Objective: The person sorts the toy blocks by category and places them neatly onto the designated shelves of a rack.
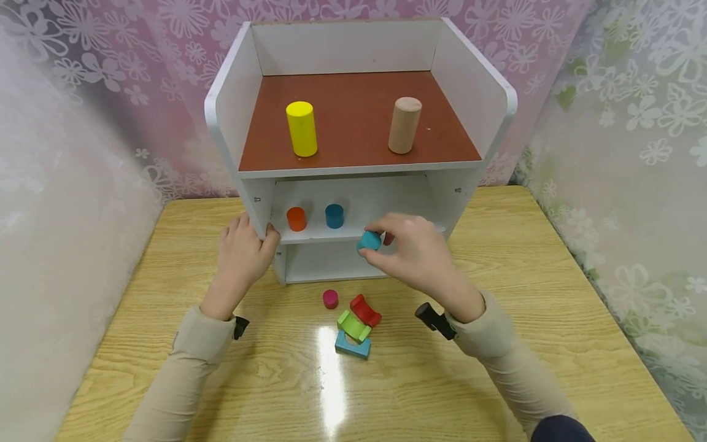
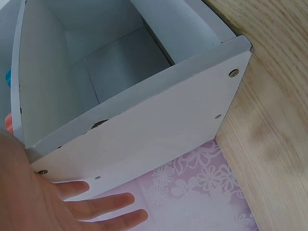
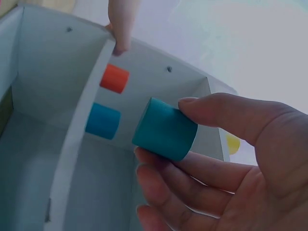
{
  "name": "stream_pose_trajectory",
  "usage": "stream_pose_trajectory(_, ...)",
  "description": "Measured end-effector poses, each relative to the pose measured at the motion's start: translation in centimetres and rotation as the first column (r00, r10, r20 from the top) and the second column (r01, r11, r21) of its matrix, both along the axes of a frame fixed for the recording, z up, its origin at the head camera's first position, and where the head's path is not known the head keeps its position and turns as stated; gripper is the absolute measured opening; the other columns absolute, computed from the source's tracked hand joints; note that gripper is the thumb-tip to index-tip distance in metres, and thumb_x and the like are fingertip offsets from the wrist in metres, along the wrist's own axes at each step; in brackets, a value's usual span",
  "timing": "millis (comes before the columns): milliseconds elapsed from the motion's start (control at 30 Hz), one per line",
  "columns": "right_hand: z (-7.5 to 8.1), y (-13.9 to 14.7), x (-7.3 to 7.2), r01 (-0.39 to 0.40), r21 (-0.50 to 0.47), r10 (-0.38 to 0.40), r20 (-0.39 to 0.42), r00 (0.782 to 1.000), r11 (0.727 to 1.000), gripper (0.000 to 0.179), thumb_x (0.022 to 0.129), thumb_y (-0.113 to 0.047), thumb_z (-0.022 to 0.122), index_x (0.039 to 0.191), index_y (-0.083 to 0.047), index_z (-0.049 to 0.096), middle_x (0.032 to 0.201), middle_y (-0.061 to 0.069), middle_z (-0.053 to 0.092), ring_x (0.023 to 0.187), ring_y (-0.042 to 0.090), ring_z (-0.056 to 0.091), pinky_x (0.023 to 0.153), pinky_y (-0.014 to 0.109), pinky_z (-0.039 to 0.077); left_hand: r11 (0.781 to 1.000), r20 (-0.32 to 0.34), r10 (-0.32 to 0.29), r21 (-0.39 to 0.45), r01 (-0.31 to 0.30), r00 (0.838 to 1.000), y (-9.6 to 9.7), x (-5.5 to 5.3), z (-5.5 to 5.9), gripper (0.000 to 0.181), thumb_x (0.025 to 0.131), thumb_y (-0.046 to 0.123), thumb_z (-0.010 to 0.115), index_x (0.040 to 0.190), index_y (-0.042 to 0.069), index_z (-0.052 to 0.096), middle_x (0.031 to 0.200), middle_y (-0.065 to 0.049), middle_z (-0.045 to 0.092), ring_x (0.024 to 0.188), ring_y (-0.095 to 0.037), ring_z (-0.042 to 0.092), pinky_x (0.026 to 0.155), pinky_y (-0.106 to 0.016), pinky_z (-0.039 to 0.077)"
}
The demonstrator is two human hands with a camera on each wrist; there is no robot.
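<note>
My right hand (image 1: 411, 252) pinches a short teal cylinder block (image 3: 166, 129) between thumb and fingers, in front of the middle shelf of a small white cabinet (image 1: 353, 238). On that shelf stand a short orange cylinder (image 1: 296, 219) and a short blue cylinder (image 1: 334, 216), side by side left of the held block. My left hand (image 1: 243, 252) rests at the cabinet's left side panel (image 2: 144, 125). Its thumb lies at the front edge near the middle shelf; its other fingers extend straight along the outer side in the left wrist view.
A tall yellow cylinder (image 1: 302, 130) and a tall plain wooden cylinder (image 1: 404, 126) stand on the brown top deck (image 1: 353, 116). On the table before the cabinet lie a magenta disc (image 1: 330, 299) and red (image 1: 365, 310), green (image 1: 353, 326) and blue (image 1: 352, 347) curved-cut blocks.
</note>
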State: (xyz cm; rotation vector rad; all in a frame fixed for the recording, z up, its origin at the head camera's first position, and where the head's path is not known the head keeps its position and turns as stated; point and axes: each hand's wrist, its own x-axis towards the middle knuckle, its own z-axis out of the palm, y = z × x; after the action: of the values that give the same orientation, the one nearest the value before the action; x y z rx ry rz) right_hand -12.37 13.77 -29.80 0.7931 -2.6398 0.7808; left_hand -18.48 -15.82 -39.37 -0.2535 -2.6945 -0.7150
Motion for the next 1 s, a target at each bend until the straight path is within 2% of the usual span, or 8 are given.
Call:
stream_pose_trajectory(233,1.4,0.2,-1.8,-0.007,0.02,0.006,0.019,1.0,1.0,0.016,0.081,-0.027,0.068,0.09,-0.015,0.071,0.08,-0.007,0.065,0.071,0.012,0.057,0.062,0.027,0.045,1.0,0.007,-0.004,0.005,0.004,1.0,-0.1,0.0,0.0,0.033,0.093,0.032,0.036,0.109,0.008,0.052,0.097,-0.01,0.053,0.088,-0.033,0.046,0.077,-0.047,0.035)
stream_pose_trajectory(467,2.0,0.1,-4.2,0.063,0.063,-0.069,0.095,0.993,0.996,0.016,0.079,-0.028,0.067,0.089,-0.016,0.072,0.066,-0.004,0.06,0.065,0.011,0.054,0.057,0.029,0.043,1.0,0.012,-0.007,0.009,0.007,1.0,-0.1,0.0,0.0,0.033,0.093,0.032,0.036,0.11,0.009,0.052,0.097,-0.011,0.053,0.09,-0.034,0.047,0.078,-0.049,0.035)
stream_pose_trajectory(600,1.6,0.1,-5.3,0.09,0.099,-0.105,0.155,0.982,0.991,0.019,0.079,-0.03,0.067,0.091,-0.016,0.071,0.066,-0.002,0.06,0.063,0.012,0.054,0.054,0.03,0.043,1.0,0.012,-0.008,0.009,0.008,1.0,-0.1,0.1,0.1,0.034,0.093,0.032,0.036,0.111,0.009,0.051,0.099,-0.011,0.054,0.091,-0.034,0.047,0.079,-0.049,0.035)
stream_pose_trajectory(667,1.2,0.1,-5.7,0.095,0.109,-0.113,0.172,0.979,0.989,0.02,0.079,-0.03,0.067,0.093,-0.015,0.071,0.07,-0.003,0.062,0.063,0.012,0.054,0.054,0.03,0.043,1.0,0.008,-0.007,0.007,0.007,1.0,-0.1,0.0,0.1,0.033,0.093,0.032,0.036,0.111,0.009,0.051,0.099,-0.011,0.054,0.091,-0.034,0.047,0.079,-0.049,0.035)
stream_pose_trajectory(1000,-0.2,0.3,-7.1,0.095,0.149,-0.12,0.172,0.978,0.984,0.013,0.078,-0.024,0.065,0.086,-0.015,0.068,0.069,0.0,0.055,0.061,0.015,0.05,0.054,0.03,0.037,1.0,0.008,-0.003,0.001,0.003,1.0,0.0,0.1,0.2,0.034,0.092,0.031,0.037,0.112,0.008,0.051,0.099,-0.011,0.054,0.09,-0.034,0.047,0.08,-0.05,0.035)
